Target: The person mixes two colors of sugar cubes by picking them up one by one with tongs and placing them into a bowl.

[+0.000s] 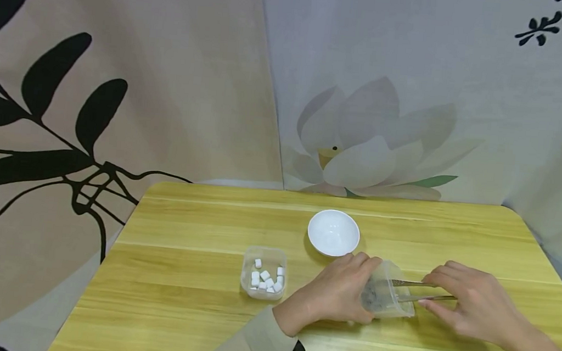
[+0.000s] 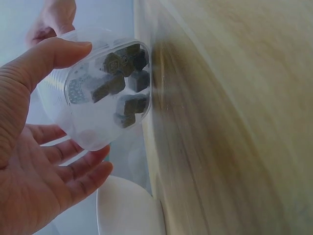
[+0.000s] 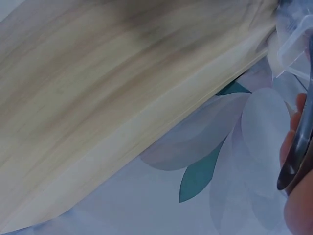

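My left hand [image 1: 333,292] grips a clear plastic container [image 1: 401,309] that is tipped on its side, its mouth facing right. Several dark grey cubes [image 2: 139,81] lie inside it, along the lower wall in the left wrist view. From the right, my right hand [image 1: 474,303] holds metal tongs [image 1: 416,284] between thumb and fingers, the two arms spread apart. Their tips reach into the container's mouth; whether they touch a cube cannot be seen. In the right wrist view only the rear end of the tongs [image 3: 296,156] and part of the hand show.
A white bowl [image 1: 333,232] stands behind my left hand. To the left sits a second clear container [image 1: 265,251] with several white cubes [image 1: 265,275]. All of it is on a wooden table [image 1: 178,288], with a printed curtain [image 1: 209,81] behind the far edge.
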The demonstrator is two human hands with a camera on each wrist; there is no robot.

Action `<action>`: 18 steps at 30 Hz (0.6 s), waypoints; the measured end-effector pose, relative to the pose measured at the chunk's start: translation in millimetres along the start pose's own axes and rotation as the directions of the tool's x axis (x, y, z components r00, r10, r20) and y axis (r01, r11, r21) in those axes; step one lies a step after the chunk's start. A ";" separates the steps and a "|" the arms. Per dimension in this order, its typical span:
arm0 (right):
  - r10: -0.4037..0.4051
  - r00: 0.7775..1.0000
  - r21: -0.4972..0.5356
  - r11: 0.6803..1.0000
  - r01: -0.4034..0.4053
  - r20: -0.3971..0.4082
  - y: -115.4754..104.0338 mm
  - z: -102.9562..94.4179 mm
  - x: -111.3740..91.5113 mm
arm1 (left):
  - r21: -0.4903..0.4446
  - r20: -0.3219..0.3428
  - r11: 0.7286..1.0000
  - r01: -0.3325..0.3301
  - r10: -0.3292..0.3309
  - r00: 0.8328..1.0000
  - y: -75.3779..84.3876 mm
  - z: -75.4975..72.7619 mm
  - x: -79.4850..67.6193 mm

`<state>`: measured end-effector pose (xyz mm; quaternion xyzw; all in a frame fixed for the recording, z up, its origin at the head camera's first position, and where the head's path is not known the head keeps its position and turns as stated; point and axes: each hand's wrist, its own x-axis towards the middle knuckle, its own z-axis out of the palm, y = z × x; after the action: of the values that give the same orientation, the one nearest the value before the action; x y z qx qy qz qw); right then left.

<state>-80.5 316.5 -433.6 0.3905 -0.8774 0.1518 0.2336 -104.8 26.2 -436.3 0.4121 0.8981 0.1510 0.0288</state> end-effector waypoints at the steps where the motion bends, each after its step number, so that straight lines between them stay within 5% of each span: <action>1: -0.001 1.000 0.004 1.000 0.001 0.003 -0.5 0.8 0.6 | -0.001 -0.001 1.000 -0.001 0.001 1.000 0.1 -0.1 0.0; 18: -0.030 0.999 0.012 0.999 0.031 -0.024 -8.1 8.6 6.8 | -0.006 -0.018 1.000 -0.014 0.013 1.000 -0.5 1.3 0.3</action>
<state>-80.8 303.2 -436.6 0.4033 -0.8676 0.1582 0.2441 -105.2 26.5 -437.6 0.4167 0.8951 0.1576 0.0209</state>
